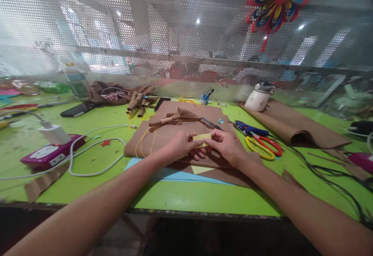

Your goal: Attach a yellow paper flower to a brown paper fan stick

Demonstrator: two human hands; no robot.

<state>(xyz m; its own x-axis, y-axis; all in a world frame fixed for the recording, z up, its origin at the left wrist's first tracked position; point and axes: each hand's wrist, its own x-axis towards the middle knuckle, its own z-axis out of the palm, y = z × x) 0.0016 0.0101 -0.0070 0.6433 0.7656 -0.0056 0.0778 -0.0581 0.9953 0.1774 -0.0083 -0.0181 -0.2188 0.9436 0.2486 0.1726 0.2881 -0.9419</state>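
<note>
A small piece of yellow paper (201, 137) is pinched between my two hands over the brown paper (186, 109). My left hand (183, 147) grips its left end with closed fingers. On the right end, the thumb and fingers of my right hand (225, 145) close on it. Just beyond lies a rolled brown paper stick (159, 121) with a pleated paper fan (186, 113) on it and yellow string (142, 139) hanging from it. Below my hands, a pale yellow sheet (201, 169) and a light blue sheet (175, 173) peek out from under the brown paper.
Right of my hands lie red-and-yellow-handled scissors (260, 151) and a blue glue gun (250, 128). A white bottle (258, 96) stands by folded brown paper (294, 122). At left are a purple power strip (52, 153), a white cable (96, 172), a phone (80, 108) and paper rolls (139, 101).
</note>
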